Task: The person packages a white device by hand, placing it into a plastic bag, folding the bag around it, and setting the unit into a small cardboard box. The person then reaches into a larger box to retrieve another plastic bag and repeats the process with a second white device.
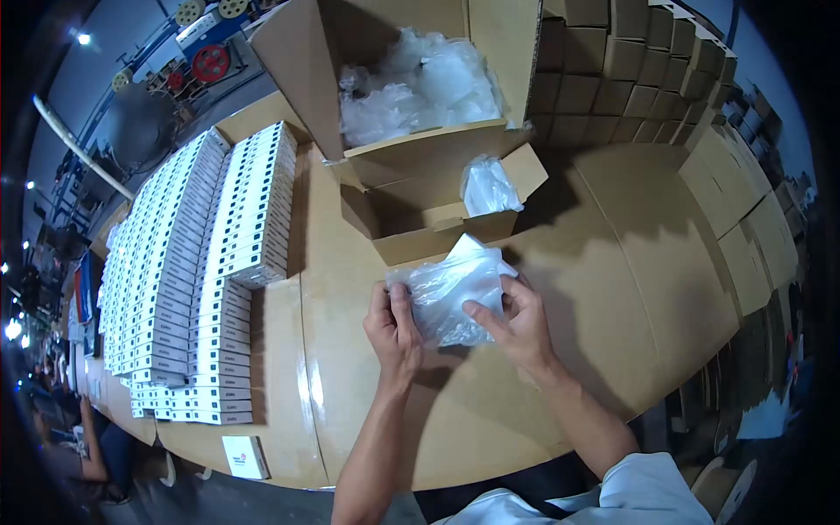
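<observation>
Clear bag [446, 302] | white corner [465, 247] — up, toward carton [420, 248] | long axis — unclear

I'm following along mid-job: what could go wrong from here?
1. A white piece juts above the plastic bag held by the left grip and right grip; it might slide out.
2. The open carton has a flap sticking out; loose film could snag on it.
3. A lone white box lies near the close edge of the table; a stray knock might send it off.
</observation>
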### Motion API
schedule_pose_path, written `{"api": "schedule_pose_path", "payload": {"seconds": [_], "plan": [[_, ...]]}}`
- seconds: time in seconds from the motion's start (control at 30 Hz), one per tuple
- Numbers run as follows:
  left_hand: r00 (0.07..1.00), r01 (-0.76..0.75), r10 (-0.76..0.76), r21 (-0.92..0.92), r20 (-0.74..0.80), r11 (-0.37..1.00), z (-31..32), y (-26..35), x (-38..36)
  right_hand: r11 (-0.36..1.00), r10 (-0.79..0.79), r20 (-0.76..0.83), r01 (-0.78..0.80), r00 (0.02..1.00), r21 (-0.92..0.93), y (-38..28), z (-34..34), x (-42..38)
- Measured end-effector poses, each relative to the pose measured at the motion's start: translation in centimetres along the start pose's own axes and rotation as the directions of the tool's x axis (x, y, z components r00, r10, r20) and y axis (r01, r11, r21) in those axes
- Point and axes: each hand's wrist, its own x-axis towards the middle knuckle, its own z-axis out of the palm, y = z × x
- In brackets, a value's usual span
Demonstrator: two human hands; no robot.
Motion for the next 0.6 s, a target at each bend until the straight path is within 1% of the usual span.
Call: {"api": "schedule_pose_path", "payload": {"seconds": [0.03,0.13,0.17,0.27,0.3,0.37,0.4,0.43,0.57,0.6], "plan": [[1.0,-0.019,0.019,0.007,-0.006,1.0,0.0,-0.3,0.2,0.993,0.095,0.024,-0.093,0.995,-0.074,-0.2,-0.2,-0.1],[0.994,0.001,-0.004,-0.021,-0.105,1.0,-1.2,-1.5,1.1,0.976,0.131,0.081,-0.114,0.988,-0.186,-1.0,-0.6,-0.1],[0.972,0.202,-0.216,-0.137,-0.093,0.97,-1.7,-0.4,1.1,0.988,0.116,0.055,-0.109,0.992,-0.109,-0.7,-0.3,-0.1],[0.963,0.252,-0.268,-0.325,-0.004,0.911,-2.2,0.8,1.4,0.992,0.077,0.016,-0.075,0.997,-0.103,-1.0,-0.5,0.1],[0.947,0.32,-0.302,-0.431,0.113,0.844,-2.5,0.6,1.1,0.993,0.056,0.013,-0.055,0.998,-0.109,-0.9,-0.6,0.0],[0.959,0.26,-0.225,-0.218,0.175,0.941,-1.5,0.5,0.3,0.993,0.013,0.009,-0.012,1.0,-0.115,-0.4,-0.5,0.0],[0.959,0.218,-0.192,-0.109,0.207,0.97,-1.1,0.5,0.0,0.996,0.006,0.005,-0.006,1.0,-0.089,-0.4,-0.4,0.0],[0.909,0.367,-0.321,-0.145,0.264,0.919,-1.2,1.3,-0.1,0.998,0.001,0.003,-0.001,1.0,-0.065,-0.5,-0.3,0.0],[0.863,0.39,-0.331,-0.086,0.382,0.917,-1.7,1.3,-0.2,1.0,-0.004,0.006,0.004,1.0,-0.02,-1.4,-0.6,0.5],[0.859,0.384,-0.325,-0.079,0.396,0.92,-1.6,1.5,-0.2,1.0,0.027,0.017,-0.027,0.999,-0.017,-1.2,-0.9,0.6]]}}
